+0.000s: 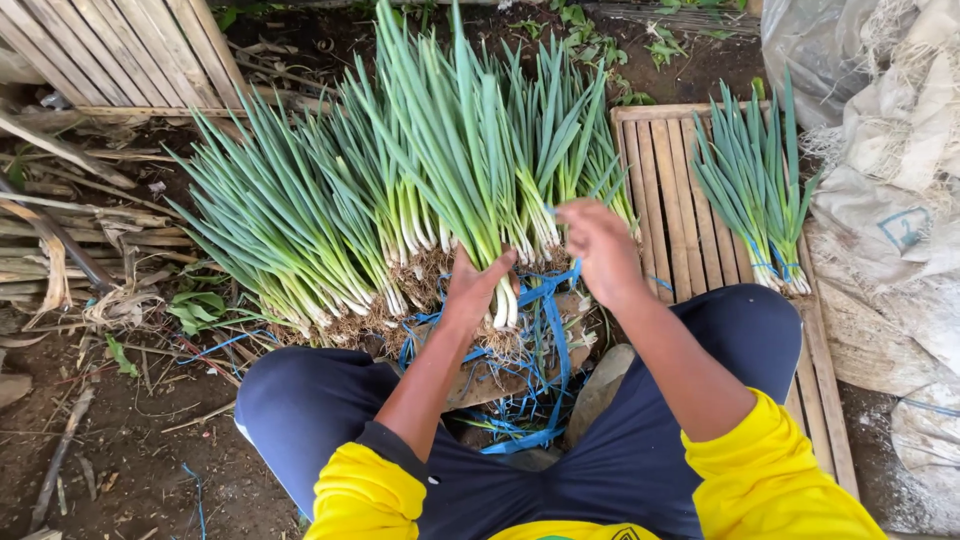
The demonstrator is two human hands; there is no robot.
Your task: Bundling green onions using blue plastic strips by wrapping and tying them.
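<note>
Two hands work at a heap of green onions (400,190) lying on the dirt ground (130,450). Left hand (475,290) has its fingers wrapped around a bunch's white stems (503,300); right hand (600,245) rests curled on neighbouring stalks, grip unclear. Blue straps (545,310) trail beneath. A tied bundle (760,190) lies apart on a wooden pallet (675,190).

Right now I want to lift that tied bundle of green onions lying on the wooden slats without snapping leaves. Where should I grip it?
Probably grip the tied bundle low on its pale stalks, beside the blue strap, coming from the near, root end. There the stalks are bunched tightly; farther up, the green leaves fan out loosely across the wooden slats and would likely bend.
</note>
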